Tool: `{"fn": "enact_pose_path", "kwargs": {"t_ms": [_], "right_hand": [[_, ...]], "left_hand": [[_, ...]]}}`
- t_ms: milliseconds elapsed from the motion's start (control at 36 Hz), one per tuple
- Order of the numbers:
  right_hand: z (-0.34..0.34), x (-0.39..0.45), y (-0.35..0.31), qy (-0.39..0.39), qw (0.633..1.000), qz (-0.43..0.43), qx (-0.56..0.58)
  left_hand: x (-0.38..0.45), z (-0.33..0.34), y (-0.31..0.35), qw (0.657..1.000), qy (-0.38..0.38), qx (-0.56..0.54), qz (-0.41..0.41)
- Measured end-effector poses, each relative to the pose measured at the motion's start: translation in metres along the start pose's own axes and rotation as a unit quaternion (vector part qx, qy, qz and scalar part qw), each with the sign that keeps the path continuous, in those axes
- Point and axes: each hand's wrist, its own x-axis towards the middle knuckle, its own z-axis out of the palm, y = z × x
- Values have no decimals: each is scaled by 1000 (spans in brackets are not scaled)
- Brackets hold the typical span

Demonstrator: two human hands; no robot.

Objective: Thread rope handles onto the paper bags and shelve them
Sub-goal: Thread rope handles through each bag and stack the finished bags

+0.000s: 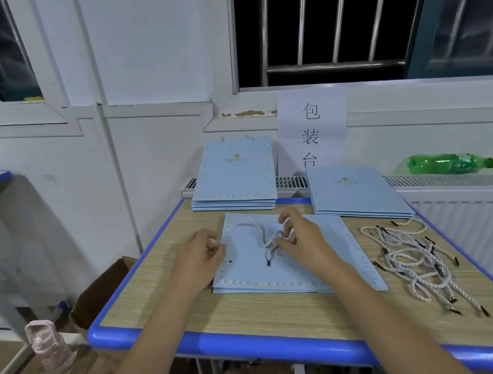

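Right grip [298, 236] pinching twisted white rope handle [269, 240], presumably for threading; left grip [200, 256] beside it, clenched on flat pale-blue paper bag [276, 270], steadying it on wood-grain tabletop [250, 314]

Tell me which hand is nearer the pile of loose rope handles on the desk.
Right. The right hand pinches a rope on the flat bag, just left of the loose rope pile; the left hand sits farther left, at the bag's left edge.

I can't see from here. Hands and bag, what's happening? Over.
Right hand pinching rope handle over flat bag. Left hand at bag's edge. Nothing blocking.
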Motion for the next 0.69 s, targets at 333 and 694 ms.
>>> {"fn": "enact_pose_path", "kwargs": {"t_ms": [333, 694], "right_hand": [[-9, -16, -1, -119, 988, -83, -48], [17, -8, -39, -52, 981, -147, -115]], "left_hand": [[-4, -11, 7, 998, -53, 5, -35], [0, -12, 6, 988, -85, -95, -84]]}}
